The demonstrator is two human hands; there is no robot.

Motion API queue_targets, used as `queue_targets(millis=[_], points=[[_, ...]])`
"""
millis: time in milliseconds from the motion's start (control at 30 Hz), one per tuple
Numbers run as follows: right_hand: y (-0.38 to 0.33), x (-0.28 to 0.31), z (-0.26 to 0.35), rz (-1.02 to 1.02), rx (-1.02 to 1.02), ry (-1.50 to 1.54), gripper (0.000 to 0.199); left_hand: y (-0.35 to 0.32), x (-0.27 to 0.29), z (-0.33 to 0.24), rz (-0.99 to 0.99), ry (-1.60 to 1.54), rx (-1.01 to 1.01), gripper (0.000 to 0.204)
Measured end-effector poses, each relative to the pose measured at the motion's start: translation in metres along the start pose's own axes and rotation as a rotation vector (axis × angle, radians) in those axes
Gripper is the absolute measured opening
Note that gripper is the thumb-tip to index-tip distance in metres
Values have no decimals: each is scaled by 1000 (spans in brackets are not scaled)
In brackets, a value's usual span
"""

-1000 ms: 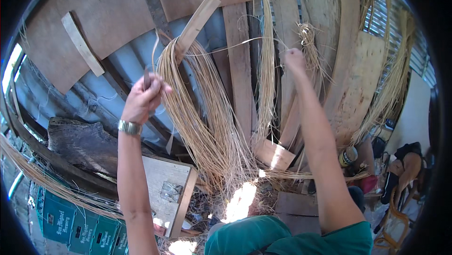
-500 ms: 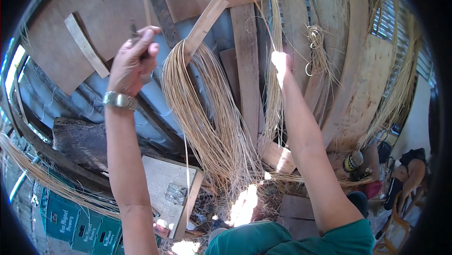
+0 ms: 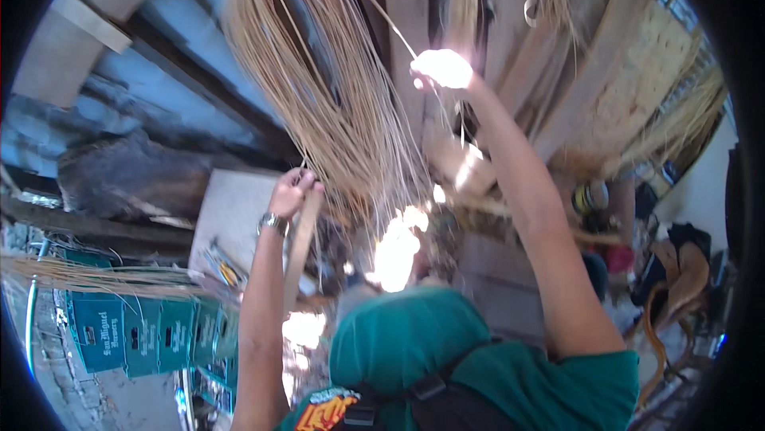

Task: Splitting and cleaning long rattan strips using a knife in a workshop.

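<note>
Cane strand [image 3: 394, 29] slants from upper centre to the right hand [image 3: 442, 68], seemingly closed on it. It is drawn apart; the thick bundle [image 3: 343, 128] beside it looks largely unworked. Left hand [image 3: 293, 192], lower left, is curled; blur hides its hold.

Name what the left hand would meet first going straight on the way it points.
Probably the hanging bundle of pale strands, just beyond the left hand, though depth is unclear.

Strands [image 3: 351, 136] matt plant fibre, crates [image 3: 163, 331] smooth plas., shirt [image 3: 410, 323] matt cloth, watch [image 3: 274, 223] shiny mtl.
</note>
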State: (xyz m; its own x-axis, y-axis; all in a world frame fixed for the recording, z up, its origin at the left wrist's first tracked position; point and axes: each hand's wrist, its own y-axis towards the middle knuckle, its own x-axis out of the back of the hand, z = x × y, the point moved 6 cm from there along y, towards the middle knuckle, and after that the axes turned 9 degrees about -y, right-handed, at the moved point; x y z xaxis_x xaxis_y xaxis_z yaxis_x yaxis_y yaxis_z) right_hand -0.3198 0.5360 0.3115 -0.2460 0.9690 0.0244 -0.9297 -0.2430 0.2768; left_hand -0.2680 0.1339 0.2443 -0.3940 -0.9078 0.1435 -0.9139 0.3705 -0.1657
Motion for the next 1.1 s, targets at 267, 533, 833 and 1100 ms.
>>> queue_targets(millis=[267, 533, 833, 1100], points=[[-185, -25, -164, -96, -590, -928, 30, -5, -63, 108, -18, 407, 92, 25], [-305, -72, -218, 7, -826, -1046, 37, 27, -99, 164, -196, 285, -11, 26], [-305, -45, -217, -342, -753, -856, 63, 7, -63, 147, -385, 390, 177, 57], [-448, -87, -313, 7, -1239, -671, 31, -190, 35, 164, -531, 110, 317, 53]])
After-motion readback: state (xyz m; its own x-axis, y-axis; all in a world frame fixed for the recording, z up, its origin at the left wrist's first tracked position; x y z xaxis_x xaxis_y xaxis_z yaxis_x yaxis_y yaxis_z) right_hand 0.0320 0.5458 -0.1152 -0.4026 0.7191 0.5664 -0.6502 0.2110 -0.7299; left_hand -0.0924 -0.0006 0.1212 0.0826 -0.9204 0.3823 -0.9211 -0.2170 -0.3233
